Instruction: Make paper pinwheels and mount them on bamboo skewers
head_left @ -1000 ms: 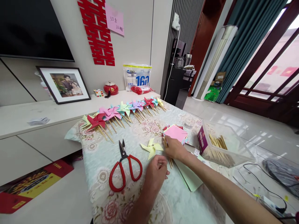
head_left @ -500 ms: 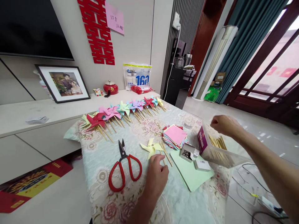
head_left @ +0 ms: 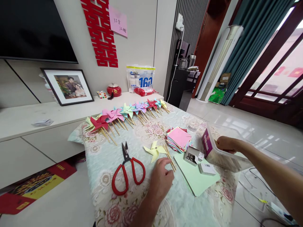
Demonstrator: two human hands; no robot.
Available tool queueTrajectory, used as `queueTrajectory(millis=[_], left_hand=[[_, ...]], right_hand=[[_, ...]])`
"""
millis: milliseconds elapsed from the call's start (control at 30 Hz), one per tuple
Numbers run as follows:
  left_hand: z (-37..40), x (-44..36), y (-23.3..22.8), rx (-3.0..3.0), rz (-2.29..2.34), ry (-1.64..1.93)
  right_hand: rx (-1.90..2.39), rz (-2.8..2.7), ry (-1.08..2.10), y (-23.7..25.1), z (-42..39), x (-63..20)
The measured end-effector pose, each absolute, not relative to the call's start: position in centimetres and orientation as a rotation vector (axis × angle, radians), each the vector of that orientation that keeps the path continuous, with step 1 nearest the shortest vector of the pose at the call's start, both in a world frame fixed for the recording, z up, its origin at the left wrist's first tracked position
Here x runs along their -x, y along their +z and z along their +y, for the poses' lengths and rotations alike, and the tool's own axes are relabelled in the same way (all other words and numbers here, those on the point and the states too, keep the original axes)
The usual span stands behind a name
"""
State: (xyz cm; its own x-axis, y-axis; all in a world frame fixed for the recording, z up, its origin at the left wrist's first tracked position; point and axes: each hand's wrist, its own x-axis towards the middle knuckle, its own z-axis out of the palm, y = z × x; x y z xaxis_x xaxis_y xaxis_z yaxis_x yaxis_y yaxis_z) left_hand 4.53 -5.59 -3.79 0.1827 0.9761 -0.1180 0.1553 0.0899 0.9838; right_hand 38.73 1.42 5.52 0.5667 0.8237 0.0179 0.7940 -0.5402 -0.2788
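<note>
A: Under the left hand [head_left: 161, 178], what lies on the flowered tablecloth [head_left: 104, 171]?
B: The left hand rests palm-down with fingers loosely curled; its fingertips touch a few loose wooden sticks [head_left: 169, 155]. It pinches nothing that can be made out. Just beyond the fingertips lies a yellow pinwheel [head_left: 154, 150], flat on the cloth.

A: And the right hand [head_left: 227, 144]?
B: It reaches into the clear plastic box [head_left: 219, 157], which holds a bundle of sticks. The fingers curl downward inside the box, but the wall and the hand's own back hide them, so whether they grip a stick cannot be told.

A: What lies between the two hands?
B: A pale green sheet [head_left: 195, 176], with a small open box of pins [head_left: 192, 155] and a small white box [head_left: 206, 168] on it. Just beyond these sits a stack of coloured paper squares [head_left: 178, 138], pink on top.

A: To the left of the left hand?
B: Red-handled scissors [head_left: 127, 170], blades shut and pointing away from the person, near the hand but not touching it.

A: Far beyond both hands?
B: A row of finished pinwheels [head_left: 125, 112] on sticks, laid side by side along the far edge of the table, well apart from either hand.
</note>
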Motion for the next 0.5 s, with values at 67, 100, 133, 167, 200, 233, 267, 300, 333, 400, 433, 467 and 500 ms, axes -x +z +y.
queueTrajectory(millis=[67,100,133,167,200,233,267,300,333,400,433,467,500], left_hand=[[-5.6,-4.5,-3.7,-1.311,1.221,0.907],[-5.6,-4.5,-3.7,-1.312,1.222,0.907],[-5.7,-4.5,-3.7,-1.314,1.224,0.909],[-5.7,-4.5,-3.6,-1.312,1.225,0.908],[-5.7,-4.4,-3.6,-1.303,1.228,0.902],[-5.7,-4.4,-3.6,-1.29,1.227,0.893],[-5.7,-4.5,-3.6,-1.272,1.223,0.886],[-5.7,-4.5,-3.6,-1.254,1.218,0.881],[-5.7,-4.5,-3.7,-1.241,1.211,0.879],[-5.6,-4.5,-3.8,-1.236,1.203,0.89],[-5.6,-4.5,-3.8,-1.243,1.205,0.895],[-5.6,-4.5,-3.8,-1.251,1.212,0.897],[-5.6,-4.5,-3.9,-1.258,1.219,0.894]], right_hand=[[2.674,-1.387,0.382,5.9,1.6,-38.7],[2.723,-1.412,0.491,6.2,1.7,-38.7],[2.747,-1.442,0.563,6.5,1.8,-38.8],[2.752,-1.474,0.611,6.9,1.8,-38.9],[2.745,-1.504,0.637,7.3,1.9,-39.1],[2.728,-1.531,0.646,7.7,2.0,-39.3],[2.708,-1.552,0.642,8.2,2.1,-39.5],[2.69,-1.565,0.629,8.6,2.2,-39.7],[2.673,-1.576,0.612,9.1,2.3,-39.9],[2.647,-1.597,0.582,9.8,2.4,-40.1],[2.64,-1.607,0.575,10.0,2.4,-40.1],[2.638,-1.618,0.574,10.2,2.3,-40.0],[2.64,-1.629,0.575,10.2,2.2,-39.8]])
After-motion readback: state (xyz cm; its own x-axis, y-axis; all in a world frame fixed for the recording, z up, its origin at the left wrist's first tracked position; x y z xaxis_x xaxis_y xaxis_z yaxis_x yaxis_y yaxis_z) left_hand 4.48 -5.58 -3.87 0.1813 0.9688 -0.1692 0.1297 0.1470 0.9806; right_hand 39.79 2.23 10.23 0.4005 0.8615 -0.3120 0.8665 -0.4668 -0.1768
